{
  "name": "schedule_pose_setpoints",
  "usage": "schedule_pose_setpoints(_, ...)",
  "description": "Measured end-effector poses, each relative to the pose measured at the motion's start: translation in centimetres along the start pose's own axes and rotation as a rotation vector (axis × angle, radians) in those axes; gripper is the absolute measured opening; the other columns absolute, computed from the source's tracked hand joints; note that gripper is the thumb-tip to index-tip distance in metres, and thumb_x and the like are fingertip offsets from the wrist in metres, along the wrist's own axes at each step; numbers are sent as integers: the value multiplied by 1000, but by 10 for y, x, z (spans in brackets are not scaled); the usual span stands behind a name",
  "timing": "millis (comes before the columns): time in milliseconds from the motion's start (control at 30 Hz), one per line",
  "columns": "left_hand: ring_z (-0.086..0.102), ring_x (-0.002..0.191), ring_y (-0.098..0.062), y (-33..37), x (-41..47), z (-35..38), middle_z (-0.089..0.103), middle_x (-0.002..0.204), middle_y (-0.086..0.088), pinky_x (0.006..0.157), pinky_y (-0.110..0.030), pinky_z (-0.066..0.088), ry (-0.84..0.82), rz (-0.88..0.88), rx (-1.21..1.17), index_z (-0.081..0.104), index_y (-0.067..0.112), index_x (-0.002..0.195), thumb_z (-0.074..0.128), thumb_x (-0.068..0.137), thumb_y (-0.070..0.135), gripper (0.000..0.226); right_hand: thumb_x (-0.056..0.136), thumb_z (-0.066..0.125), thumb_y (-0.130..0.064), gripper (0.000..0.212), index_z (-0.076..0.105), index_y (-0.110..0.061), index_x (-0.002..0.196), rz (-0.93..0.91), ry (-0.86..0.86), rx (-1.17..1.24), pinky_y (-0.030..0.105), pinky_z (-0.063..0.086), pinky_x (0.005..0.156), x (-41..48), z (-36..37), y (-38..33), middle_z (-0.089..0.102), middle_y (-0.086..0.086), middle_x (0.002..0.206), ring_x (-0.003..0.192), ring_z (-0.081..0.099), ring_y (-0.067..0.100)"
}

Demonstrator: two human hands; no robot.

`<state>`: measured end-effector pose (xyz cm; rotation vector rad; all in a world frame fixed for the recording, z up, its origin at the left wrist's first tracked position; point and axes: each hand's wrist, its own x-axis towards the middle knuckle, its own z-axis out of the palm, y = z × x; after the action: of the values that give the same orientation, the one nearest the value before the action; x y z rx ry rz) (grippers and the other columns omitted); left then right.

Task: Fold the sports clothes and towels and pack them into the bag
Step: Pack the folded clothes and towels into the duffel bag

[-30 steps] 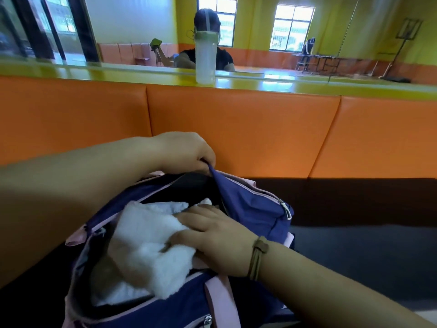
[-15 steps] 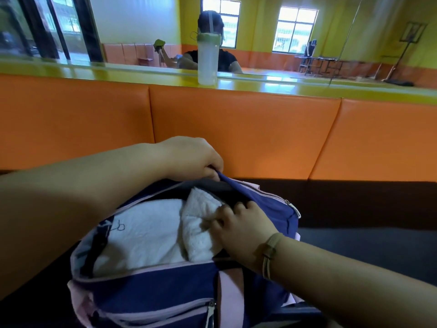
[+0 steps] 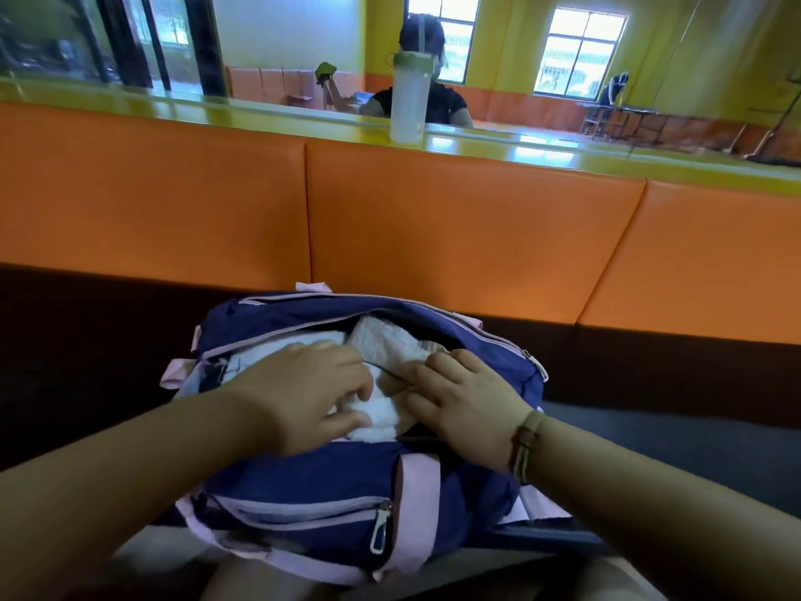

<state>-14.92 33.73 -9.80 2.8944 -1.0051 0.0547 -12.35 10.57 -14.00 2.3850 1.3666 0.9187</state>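
A navy bag [image 3: 312, 492] with pink trim and straps lies in front of me on the dark bench, its top zip open. A white towel [image 3: 390, 340] fills the opening, folded and bunched. My left hand [image 3: 303, 392] lies over the middle of the opening, fingers and thumb curled round a fold of the towel. My right hand [image 3: 468, 405], with a band on its wrist, sits on the right of the opening. Its fingers curl over the bag's near rim, beside the towel. The towel's lower part is hidden under both hands.
An orange padded backrest [image 3: 455, 232] rises right behind the bag. On the yellow ledge [image 3: 260, 119] above it stands a translucent bottle [image 3: 407, 101] with a green lid. Dark seat [image 3: 672, 448] stretches to the right. A mirror behind reflects the room.
My left hand let go of the bag's far edge and came down onto the towel. My right hand shifted from pushing the towel to the bag's near rim. The towel sits deeper.
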Motion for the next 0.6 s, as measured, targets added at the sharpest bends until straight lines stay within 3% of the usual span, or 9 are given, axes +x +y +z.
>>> schedule_pose_setpoints(67, 47, 101, -6, 8, -11, 10, 47, 109, 18, 86, -24, 39, -160, -81, 2, 45, 35, 116, 44, 89, 60, 37, 87, 45, -26, 21, 62, -21, 98, 10, -23, -17, 32, 46, 70, 1, 2, -1, 68, 0, 103, 86, 52, 21)
schedule_pose_setpoints(133, 49, 98, -7, 13, -17, 16, 49, 112, 16, 83, -23, 41, -197, -144, -43, 40, 33, 120, 53, 87, 56, 42, 84, 42, -26, 27, 65, -22, 97, 50, -60, -26, 32, 44, 68, 4, 1, -5, 70, -1, 96, 84, 52, 20)
schedule_pose_setpoints(267, 50, 74, -5, 19, -20, 20, 56, 89, 12, 65, -20, 40, -205, -254, -193, 43, 29, 103, 67, 83, 44, 35, 74, 36, -26, 37, 70, -19, 85, 186, -141, 66, 32, 53, 61, 12, -4, -12, 69, 4, 76, 67, 64, 27)
schedule_pose_setpoints(367, 50, 70, -3, 25, -22, 21, 55, 75, 14, 69, -21, 44, -196, -219, -213, 52, 32, 82, 69, 82, 39, 19, 62, 67, -30, 15, 68, -20, 73, 250, -196, 45, 31, 51, 54, 19, -11, -17, 65, 1, 63, 59, 62, 26)
schedule_pose_setpoints(467, 49, 74, -3, 28, -26, 15, 51, 77, 14, 71, -15, 40, -131, -101, -279, 70, 22, 86, 69, 84, 31, 9, 46, 85, -29, 29, 70, -23, 70, 236, -220, 114, 33, 51, 56, 22, -16, -23, 65, -3, 60, 61, 63, 24)
schedule_pose_setpoints(533, 51, 81, -1, 27, -29, 5, 55, 81, 11, 70, -9, 36, -61, -21, -369, 74, 21, 86, 71, 83, 25, 7, 55, 82, -24, 23, 70, -21, 75, 141, -214, 210, 32, 50, 57, 25, -26, -29, 66, -2, 65, 63, 63, 26)
schedule_pose_setpoints(600, 53, 83, -1, 24, -32, -3, 57, 82, 10, 71, -9, 36, -15, 43, -406, 74, 22, 84, 72, 82, 24, 3, 79, 65, -16, 18, 66, -19, 96, 119, -370, 309, 31, 43, 58, 30, -35, -31, 67, 5, 84, 77, 63, 29)
